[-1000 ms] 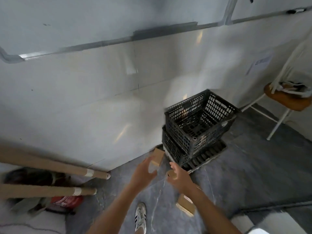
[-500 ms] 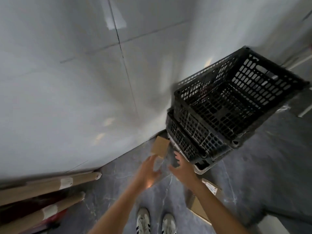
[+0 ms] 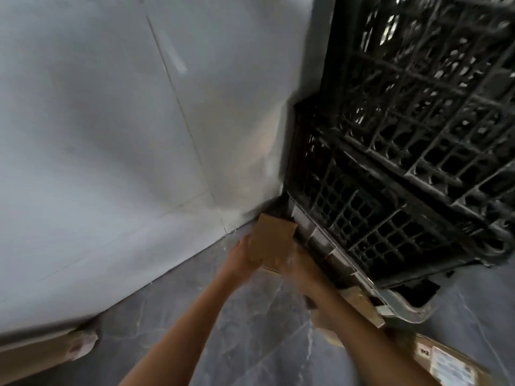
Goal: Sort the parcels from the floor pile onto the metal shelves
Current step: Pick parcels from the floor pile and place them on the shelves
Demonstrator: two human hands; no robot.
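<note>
1. A pale grey panelled wall (image 3: 111,135) is filling the left and upper part of the view, with thin seams crossing it, and it is meeting the floor along a slanted line.
2. A dark grey marbled stone floor (image 3: 237,344) is spreading below the wall and carrying everything else.
3. Two black plastic lattice crates are standing stacked in the corner at the right: the upper crate (image 3: 432,79) is sitting on the lower crate (image 3: 376,218), and a pale grey rim (image 3: 404,310) is showing beneath them.
4. One long brown cardboard tube (image 3: 41,355) is lying at the foot of the wall at lower left.
5. Two flat brown cardboard parcels are lying on the floor beside the crates: one with a white label (image 3: 446,363) at the lower right corner, and one plain slab (image 3: 362,305) partly hidden under the right forearm.
6. One small square brown cardboard parcel (image 3: 274,240) is being held up just above the floor, close to the lower crate's corner.
7. The left hand (image 3: 245,257) is gripping that small parcel's left edge, its fingers wrapping behind it.
8. The right hand (image 3: 303,268) is blurring at the parcel's lower right corner; I cannot tell whether its fingers are closing on it.
</note>
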